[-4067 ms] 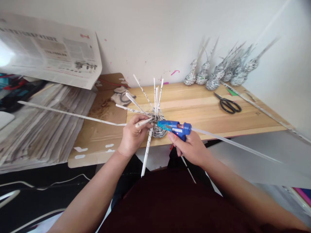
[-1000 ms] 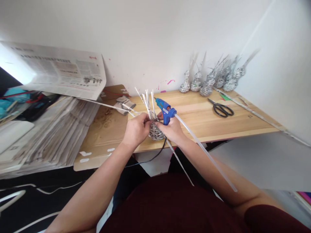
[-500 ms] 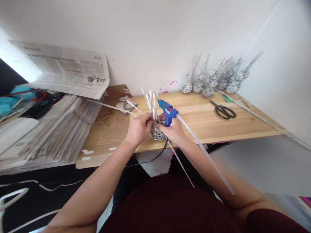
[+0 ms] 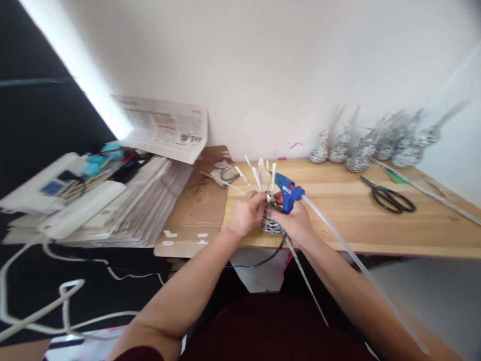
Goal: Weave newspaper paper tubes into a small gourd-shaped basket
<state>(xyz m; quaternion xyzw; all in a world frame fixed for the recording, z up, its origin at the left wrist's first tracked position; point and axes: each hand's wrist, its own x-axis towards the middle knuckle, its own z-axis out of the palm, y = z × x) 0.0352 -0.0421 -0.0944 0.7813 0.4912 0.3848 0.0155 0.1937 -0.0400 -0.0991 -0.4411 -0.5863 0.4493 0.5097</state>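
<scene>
A small round piece woven from rolled newspaper strips point(image 4: 271, 226) is between my hands at the table's front edge. Several white paper stakes point(image 4: 262, 173) stick up from its top. My left hand point(image 4: 246, 214) pinches the near left of its upper rim; the fingertips are partly hidden. My right hand point(image 4: 297, 220) has its thumb against the right side of the weave and also grips a blue glue gun point(image 4: 288, 193), nozzle pointing up and left. A long clear glue stick point(image 4: 349, 250) trails from the gun's rear. One loose paper strip point(image 4: 306, 281) hangs towards my lap.
Several woven newspaper gourd shapes point(image 4: 358, 155) stand by the wall at the back right. Black-handled scissors point(image 4: 391, 198) lie in front of them. On the left are a tall newspaper stack point(image 4: 146, 205), a cardboard sheet point(image 4: 195, 215) and a cloth point(image 4: 223, 173). A dark cord point(image 4: 259, 262) hangs below the edge.
My view has swung left, so the whole scene sits further right and lower. Both hands stay at the weave, with the glue gun still in my right hand.
</scene>
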